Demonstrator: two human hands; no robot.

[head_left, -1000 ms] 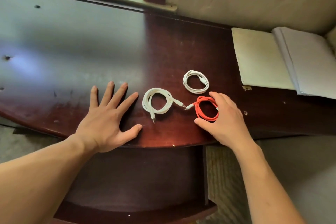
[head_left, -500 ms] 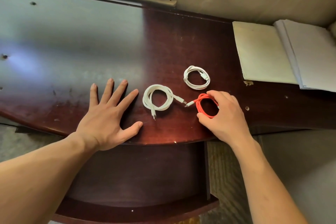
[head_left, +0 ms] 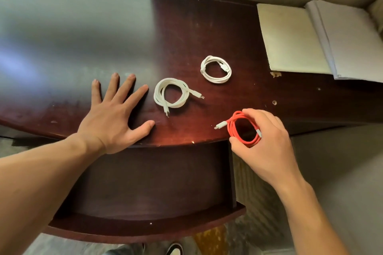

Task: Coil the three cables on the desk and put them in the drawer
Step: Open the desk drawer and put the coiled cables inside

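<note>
Dark table [head_left: 207, 27] carries two white coils; drawer [head_left: 145, 182] below stands pulled out, ready. Left hand [head_left: 112, 114] flat, fingers spread, bracing. Right hand [head_left: 263, 141] pinches red cable [head_left: 234, 130] coil at table edge, probably drawer-bound. Bigger white cable [head_left: 161, 93], smaller white cable [head_left: 215, 79] waiting.

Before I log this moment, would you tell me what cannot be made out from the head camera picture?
- Head view: the far part of the open drawer interior runs under the desk top, so anything lying there is hidden.
- Part of the red cable coil is covered by the right hand.
- The connector types on the two white cables are too small to tell.
- The open notebook is cut off by the right edge.
</note>
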